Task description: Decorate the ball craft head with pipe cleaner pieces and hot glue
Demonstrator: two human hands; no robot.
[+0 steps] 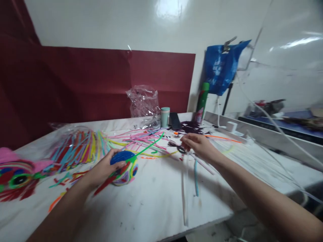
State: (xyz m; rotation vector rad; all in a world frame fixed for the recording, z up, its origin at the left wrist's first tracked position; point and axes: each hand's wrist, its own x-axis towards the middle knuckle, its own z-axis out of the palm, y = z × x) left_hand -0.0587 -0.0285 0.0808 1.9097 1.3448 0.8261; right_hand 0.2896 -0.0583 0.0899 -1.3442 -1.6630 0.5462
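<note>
My left hand [104, 168] is wrapped round a small ball-shaped piece made of coiled pipe cleaners [124, 168], blue on top with red, green and white bands, resting on the white table [151, 208]. A green pipe cleaner [148, 146] sticks out of it toward the back. My right hand [198, 144] reaches over the middle of the table with its fingers pinched at a small dark object [179, 148] among loose pipe cleaners; what it grips is blurred. A blue pipe cleaner [195, 178] and a white one [184, 191] lie below that hand.
A bundle of coloured pipe cleaners [75, 148] lies at the left, pink ones [141, 137] in the middle. A finished fuzzy piece with an eye [17, 179] is at far left. A clear bag [143, 102], a teal cup [165, 116], a green spray can [202, 101] and a blue bag [222, 67] stand behind.
</note>
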